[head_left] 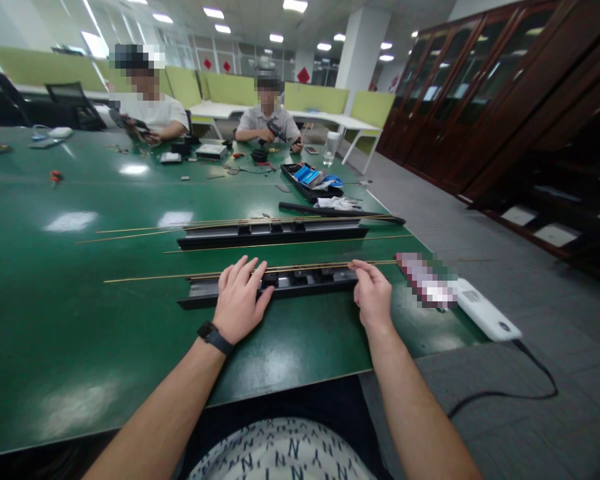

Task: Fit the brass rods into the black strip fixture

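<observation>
The left hand [240, 298] is laid flat, palm down, with its fingers spread and extended across the near black strip housing [273, 284]; nothing is gripped, the housing is only pressed against the green table [80, 320]. A dark wristband [215, 337] is worn just behind this hand. The right hand [373, 293] is held at the far right end of the same housing, loosely curled, with thumb and forefinger pinched together on what appears to be the thin brass rod [300, 268] lying along the housing's upper edge; the contact itself is too small to be made out with certainty. The rod is seen running from well beyond the left hand, under its fingertips, to past the right hand. The housing lies lengthwise between the two hands, with its left end protruding beyond the left hand.

Just beyond both hands a second black housing [273, 233] is laid parallel, with further brass rods [180, 230] on and beside it. Directly to the right of the right hand a white power strip [485, 310] is set at the table's corner, its black cable [530, 387] trailing off over the floor. Further beyond, a black tray [307, 183] with blue items is placed, and two people [150, 113] are seated at the table's far end, well apart from the hands.
</observation>
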A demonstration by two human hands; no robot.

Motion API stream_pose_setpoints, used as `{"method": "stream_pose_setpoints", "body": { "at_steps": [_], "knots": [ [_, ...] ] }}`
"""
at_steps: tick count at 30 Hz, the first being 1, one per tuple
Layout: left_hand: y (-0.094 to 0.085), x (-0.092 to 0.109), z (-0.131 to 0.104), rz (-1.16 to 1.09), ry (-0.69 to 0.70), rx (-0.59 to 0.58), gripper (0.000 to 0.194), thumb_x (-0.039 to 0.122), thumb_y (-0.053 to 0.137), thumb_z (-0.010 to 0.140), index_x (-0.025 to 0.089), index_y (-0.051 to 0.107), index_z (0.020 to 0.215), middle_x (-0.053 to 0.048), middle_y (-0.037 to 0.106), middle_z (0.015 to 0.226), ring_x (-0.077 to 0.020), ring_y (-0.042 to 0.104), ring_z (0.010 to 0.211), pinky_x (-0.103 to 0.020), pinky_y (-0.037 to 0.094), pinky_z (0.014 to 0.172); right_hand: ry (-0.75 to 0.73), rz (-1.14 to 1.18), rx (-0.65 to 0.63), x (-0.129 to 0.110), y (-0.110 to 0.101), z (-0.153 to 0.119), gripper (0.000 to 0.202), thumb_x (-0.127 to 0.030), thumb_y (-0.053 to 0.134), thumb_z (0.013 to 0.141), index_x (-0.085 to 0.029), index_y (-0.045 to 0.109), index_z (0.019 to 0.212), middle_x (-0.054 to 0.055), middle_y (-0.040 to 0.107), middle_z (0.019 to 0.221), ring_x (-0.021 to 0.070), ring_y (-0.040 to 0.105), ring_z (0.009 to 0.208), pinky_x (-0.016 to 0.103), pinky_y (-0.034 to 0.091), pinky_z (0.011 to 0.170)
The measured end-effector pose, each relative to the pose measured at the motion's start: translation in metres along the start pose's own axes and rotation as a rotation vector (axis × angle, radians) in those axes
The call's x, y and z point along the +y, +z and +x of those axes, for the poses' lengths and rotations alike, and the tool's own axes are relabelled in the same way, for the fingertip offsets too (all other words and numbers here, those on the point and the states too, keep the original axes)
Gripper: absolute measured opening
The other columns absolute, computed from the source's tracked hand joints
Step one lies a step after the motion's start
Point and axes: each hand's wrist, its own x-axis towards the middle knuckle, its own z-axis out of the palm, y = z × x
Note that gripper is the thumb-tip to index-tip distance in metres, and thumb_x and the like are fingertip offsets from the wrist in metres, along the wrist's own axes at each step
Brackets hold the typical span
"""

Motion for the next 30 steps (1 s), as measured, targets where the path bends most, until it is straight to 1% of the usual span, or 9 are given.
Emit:
{"method": "stream_pose_setpoints", "body": {
  "at_steps": [6,11,14,17,20,23,27,30],
  "knots": [
    [0.0008,-0.0003,-0.0001,0.01,0.001,-0.002,0.052,0.042,0.052,0.103,0.021,0.056,0.151,-0.016,0.06,0.153,-0.0352,0.043,0.152,-0.056,0.029,0.125,-0.007,-0.016,-0.048,-0.0024,0.0008,-0.0014,0.037,-0.043,0.07,0.083,-0.017,0.078,0.108,0.01,0.081,0.105,0.0044,0.043,0.038,0.022,0.027,0.032],
    [0.0004,0.0004,0.0001,0.013,0.002,0.002,0.052,0.042,0.051,0.104,0.019,0.056,0.15,-0.016,0.059,0.153,-0.035,0.043,0.152,-0.055,0.029,0.125,-0.004,-0.019,-0.013,-0.0025,0.0009,-0.0015,0.039,-0.043,0.07,0.083,-0.016,0.079,0.109,0.011,0.081,0.107,0.0045,0.044,0.038,0.022,0.027,0.033],
    [-0.0002,0.0009,0.0003,0.018,0.003,0.001,0.052,0.042,0.051,0.104,0.018,0.057,0.149,-0.016,0.059,0.153,-0.0352,0.043,0.152,-0.055,0.029,0.125,0.002,-0.022,0.013,-0.0021,0.0003,-0.0006,0.039,-0.04,0.069,0.083,-0.015,0.079,0.11,0.011,0.081,0.105,0.0047,0.044,0.037,0.022,0.027,0.033],
    [-0.0002,0.0009,0.0003,0.005,-0.003,-0.001,0.053,0.042,0.052,0.103,0.02,0.056,0.15,-0.016,0.06,0.153,-0.0355,0.043,0.152,-0.056,0.029,0.125,0.016,-0.018,0.043,-0.0013,-0.0003,0.0009,0.041,-0.039,0.069,0.082,-0.014,0.079,0.112,0.01,0.081,0.101,0.0046,0.042,0.036,0.022,0.027,0.033],
    [0.0003,0.0004,0.0001,0.002,-0.003,-0.001,0.054,0.042,0.052,0.102,0.022,0.055,0.152,-0.015,0.059,0.153,-0.0353,0.043,0.152,-0.056,0.029,0.125,0.018,-0.01,0.05,-0.0007,-0.0004,0.0015,0.042,-0.041,0.069,0.081,-0.014,0.078,0.112,0.01,0.081,0.103,0.0045,0.042,0.037,0.022,0.026,0.033],
    [0.0009,-0.0003,-0.0004,0.011,0.001,0.006,0.054,0.042,0.052,0.102,0.023,0.053,0.153,-0.015,0.06,0.152,-0.0353,0.043,0.152,-0.056,0.029,0.124,0.0,-0.012,0.02,-0.0009,0.0001,0.0007,0.041,-0.042,0.069,0.082,-0.015,0.076,0.111,0.01,0.08,0.108,0.0044,0.044,0.038,0.022,0.026,0.032],
    [0.0016,-0.0007,-0.0005,0.013,0.009,0.011,0.053,0.042,0.052,0.102,0.023,0.054,0.152,-0.015,0.06,0.152,-0.0355,0.043,0.152,-0.057,0.029,0.125,-0.011,-0.029,-0.049,-0.0015,0.0003,-0.0008,0.039,-0.044,0.069,0.083,-0.016,0.077,0.109,0.011,0.08,0.109,0.0044,0.043,0.039,0.022,0.028,0.033],
    [0.0014,-0.0004,-0.0003,0.016,0.011,0.011,0.053,0.042,0.052,0.103,0.021,0.055,0.151,-0.016,0.06,0.152,-0.0357,0.042,0.152,-0.056,0.029,0.125,-0.015,-0.032,-0.06,-0.0006,-0.0004,-0.0006,0.04,-0.045,0.069,0.084,-0.016,0.078,0.109,0.012,0.08,0.109,0.0045,0.043,0.038,0.022,0.027,0.033]
  ]
}}
